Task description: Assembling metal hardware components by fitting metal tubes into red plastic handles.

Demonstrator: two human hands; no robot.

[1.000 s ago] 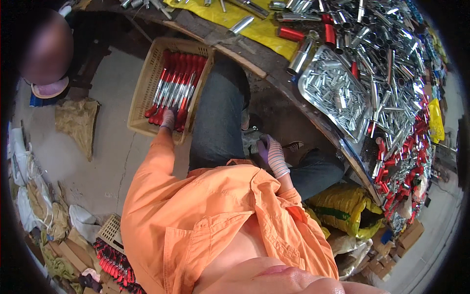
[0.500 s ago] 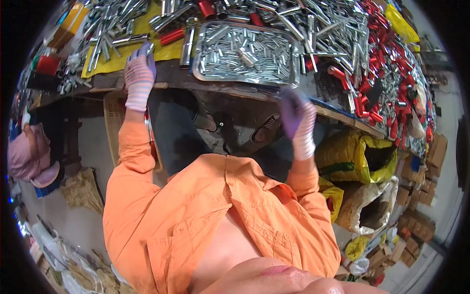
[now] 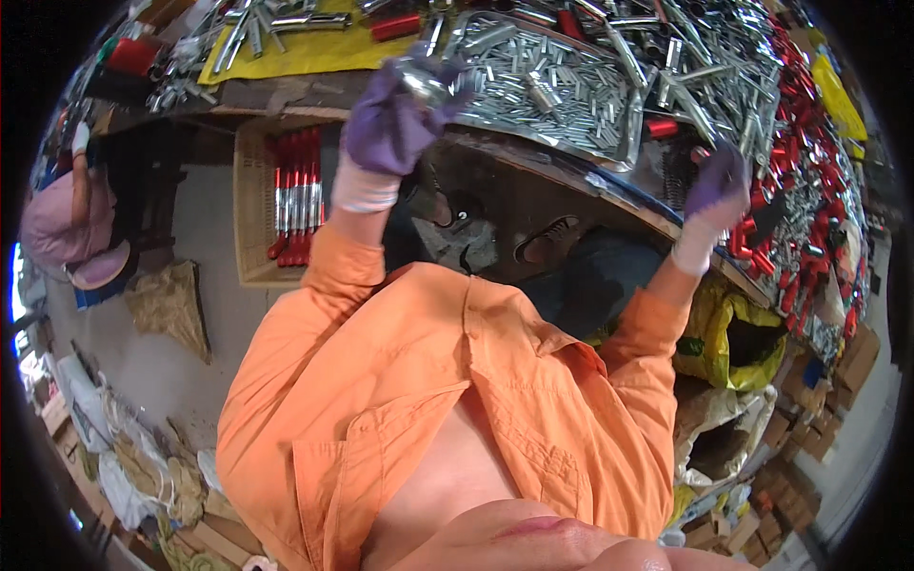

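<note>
Left hand: gloved, fingers closed around a shiny metal piece, which is held over the near edge of the desk, just left of the tray of small tubes.
Right hand: placed at the desk's right part, near red and metal parts; grip cannot be told.
Step (judged): parts being gathered by hand.
Next move (judged): a steady grip and clearance from the tray are called for.
Unclear: right fingertips blurred; piece's shape partly hidden; far desk cut off.
</note>
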